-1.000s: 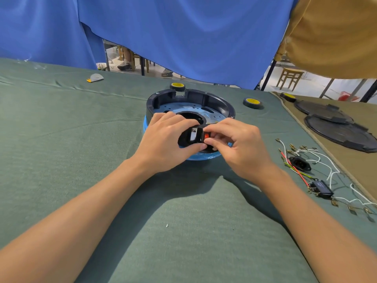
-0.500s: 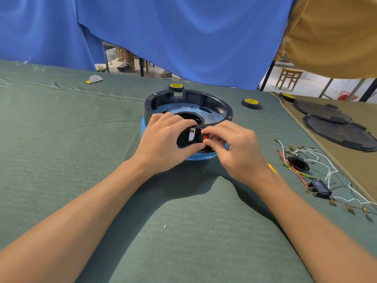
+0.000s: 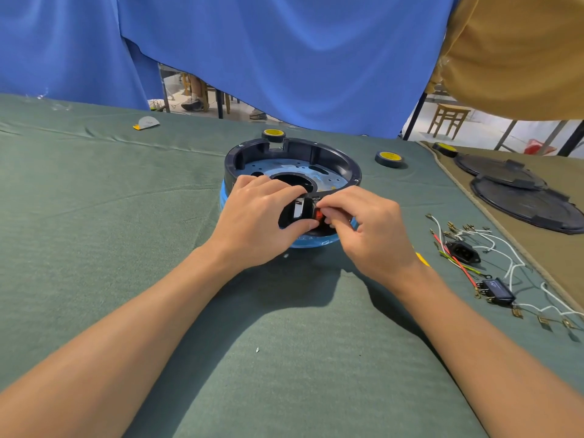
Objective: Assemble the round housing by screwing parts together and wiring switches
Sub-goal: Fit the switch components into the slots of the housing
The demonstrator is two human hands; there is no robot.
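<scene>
Green cloth over the worktop [image 3: 94,216], blue curtain [image 3: 284,58] hung behind its far edge. Housing [image 3: 292,147] sits mid-worktop, nearer the far edge: dark round wall, pale blue floor with a big centre hole, light blue band round the base.

Both hands are at the housing's near wall.
- Left hand [image 3: 256,222]: fingers curled over the top of the wall, thumb underneath, gripping it. A shiny metal strip [image 3: 297,210] shows in the gap by its fingertips.
- Right hand [image 3: 369,229]: thumb and fingertips pinching a small switch [image 3: 317,214] with a red rocker, right against the wall beside the left thumb. Can't tell if it's seated in a cutout, since the fingers cover it.

Loose bits:
- Wires [image 3: 493,245], white, red and green-yellow with crimp terminals, spread near the right edge.
- Black socket [image 3: 463,249] and second switch [image 3: 496,290] lie among them.
- Yellow-topped tape roll [image 3: 389,159] right of the housing, another [image 3: 273,134] just behind it.
- Two black lids [image 3: 524,203] on a tan cloth past the right edge, overlapping.
- Small grey scrap [image 3: 147,122] near the far edge, left.
</scene>
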